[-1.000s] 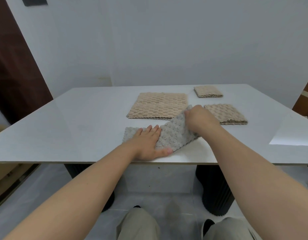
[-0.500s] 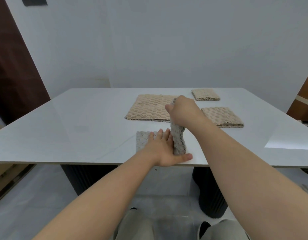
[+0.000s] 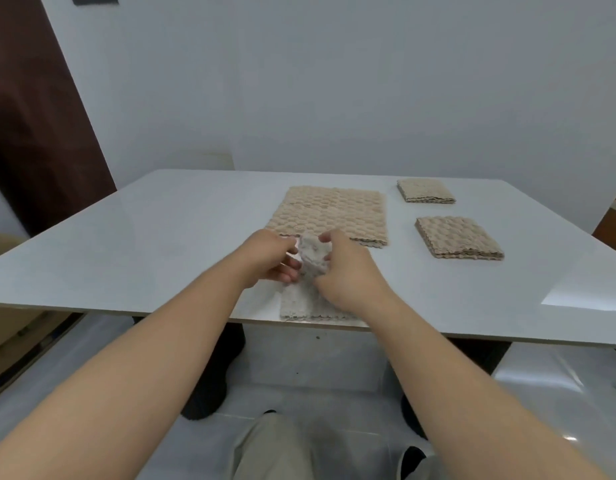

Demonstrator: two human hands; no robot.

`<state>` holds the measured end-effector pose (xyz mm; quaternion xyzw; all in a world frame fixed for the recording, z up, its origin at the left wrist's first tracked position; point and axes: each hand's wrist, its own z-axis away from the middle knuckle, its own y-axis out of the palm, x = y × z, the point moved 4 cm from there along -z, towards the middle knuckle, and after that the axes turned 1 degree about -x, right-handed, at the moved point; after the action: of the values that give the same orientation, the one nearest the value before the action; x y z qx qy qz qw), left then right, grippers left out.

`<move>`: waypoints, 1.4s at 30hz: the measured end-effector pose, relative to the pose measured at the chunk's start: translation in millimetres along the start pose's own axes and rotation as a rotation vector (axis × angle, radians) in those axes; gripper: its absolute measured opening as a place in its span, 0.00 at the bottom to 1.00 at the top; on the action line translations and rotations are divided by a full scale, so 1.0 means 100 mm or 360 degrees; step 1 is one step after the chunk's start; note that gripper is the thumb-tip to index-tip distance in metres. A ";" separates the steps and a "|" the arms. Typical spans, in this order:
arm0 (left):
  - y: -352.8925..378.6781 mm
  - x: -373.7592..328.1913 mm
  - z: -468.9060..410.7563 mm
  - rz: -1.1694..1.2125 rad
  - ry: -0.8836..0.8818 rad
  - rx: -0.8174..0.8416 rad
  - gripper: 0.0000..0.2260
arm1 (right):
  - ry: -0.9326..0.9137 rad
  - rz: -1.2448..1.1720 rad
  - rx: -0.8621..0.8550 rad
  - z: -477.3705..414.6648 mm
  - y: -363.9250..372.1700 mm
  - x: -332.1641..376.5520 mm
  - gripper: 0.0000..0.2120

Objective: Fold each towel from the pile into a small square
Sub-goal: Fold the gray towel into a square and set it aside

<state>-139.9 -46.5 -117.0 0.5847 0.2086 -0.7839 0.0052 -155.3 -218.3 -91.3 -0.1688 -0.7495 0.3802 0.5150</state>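
A grey towel (image 3: 296,303) lies at the near edge of the white table (image 3: 161,244), in front of the person. Its lower part is flat on the top, with the scalloped hem right along the table's lip, and its far end is lifted off the surface and bunched between both hands. The left hand (image 3: 270,258) grasps that raised end from the left, fingers curled and thumb on the cloth. The right hand (image 3: 348,278) pinches it from the right, and its palm hides much of the towel's right side (how many layers are gathered there cannot be told). Just beyond the hands sits the stack of flat beige towels (image 3: 331,213), unfolded, its near edge close to the knuckles. To the right, well apart from the grey towel, lie two finished pieces: the near folded square (image 3: 459,239), and past it the far folded square (image 3: 426,191), close to the table's far edge. A dark brown door (image 3: 33,116) stands at the left beside the white wall (image 3: 334,81).
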 end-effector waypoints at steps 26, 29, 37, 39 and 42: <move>0.00 0.12 -0.15 -0.0413 0.0157 -0.0160 0.15 | -0.0854 0.0011 -0.0181 0.32 0.68 -0.18 0.14; -0.02 0.11 -0.22 -0.0822 0.0279 -0.0222 0.20 | -0.0884 0.0030 -0.0062 0.35 0.65 -0.16 0.14; -0.03 0.04 -0.30 -0.0950 0.0152 -0.0086 0.21 | 0.0043 -0.0006 -0.0462 -0.25 -0.02 -0.49 0.12; -0.02 0.01 -0.32 -0.1114 0.0179 -0.0081 0.23 | 0.0293 0.0240 -0.0200 -0.46 -0.02 -0.75 0.22; 0.01 0.03 -0.37 -0.1144 0.0158 0.0033 0.18 | 0.0361 0.0276 0.0091 -0.61 0.03 -0.92 0.24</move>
<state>-107.0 -34.2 -128.0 0.5113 0.3929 -0.7084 -0.2869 -63.1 -251.8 -141.9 -0.2601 -0.6580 0.4229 0.5661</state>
